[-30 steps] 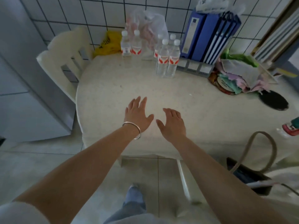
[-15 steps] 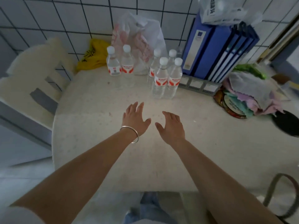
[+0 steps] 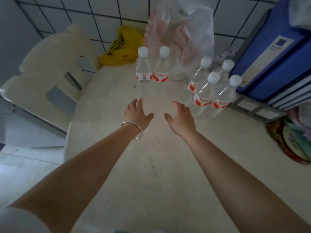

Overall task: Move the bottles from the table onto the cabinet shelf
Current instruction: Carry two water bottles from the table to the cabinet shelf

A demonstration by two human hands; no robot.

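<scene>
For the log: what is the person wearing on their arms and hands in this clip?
Both forearms are bare, with no gloves or rings visible. The left hand has a thin, plain silver bangle sitting loosely at the wrist. The right hand and its wrist carry nothing. At the lower left corner a pale, light-coloured short sleeve covers the upper left arm; the right arm's sleeve is out of frame.

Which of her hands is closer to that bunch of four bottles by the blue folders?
Right. The right hand hovers just left of the four bottles; the left hand is farther left.
</scene>
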